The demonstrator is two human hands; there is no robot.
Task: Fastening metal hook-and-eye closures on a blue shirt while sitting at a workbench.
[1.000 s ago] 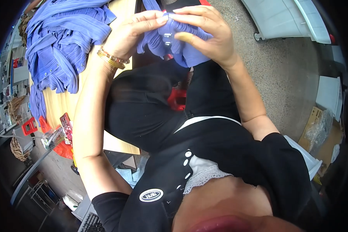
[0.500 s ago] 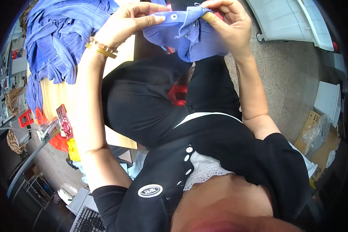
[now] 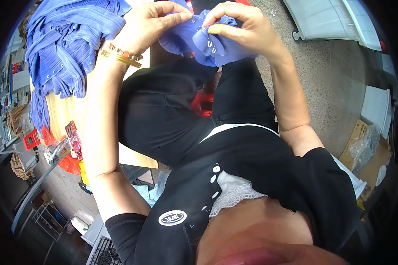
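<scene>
A blue-violet ribbed garment (image 3: pixel 230 47) hangs above my lap, with small metal eyelets or snaps along its edge. My left hand (image 3: pixel 152 24), with bracelets at the wrist, pinches that edge between thumb and fingertips. Close by on the right, my right hand (image 3: pixel 250 28) has thumb and index finger closed on a folded part of the same garment; its thumb looks yellowish. Below its fingertips a curved flap with small whitish marks shows. A heap of similar blue garments (image 3: pixel 66 44) lies to the left of my left wrist.
The heap rests on a light wooden table (image 3: pixel 62 108). Near it are a red patterned phone-like object (image 3: pixel 74 138) and a red bag (image 3: pixel 70 164). A pale wheeled bin (image 3: pixel 331 20) stands at far right, with cardboard (image 3: pixel 354 143) and clear plastic (image 3: pixel 366 143) below it.
My right hand has moved left, closer to my left hand. The stretched garment edge is now bunched and folded, and a flap with whitish marks has turned into view.
</scene>
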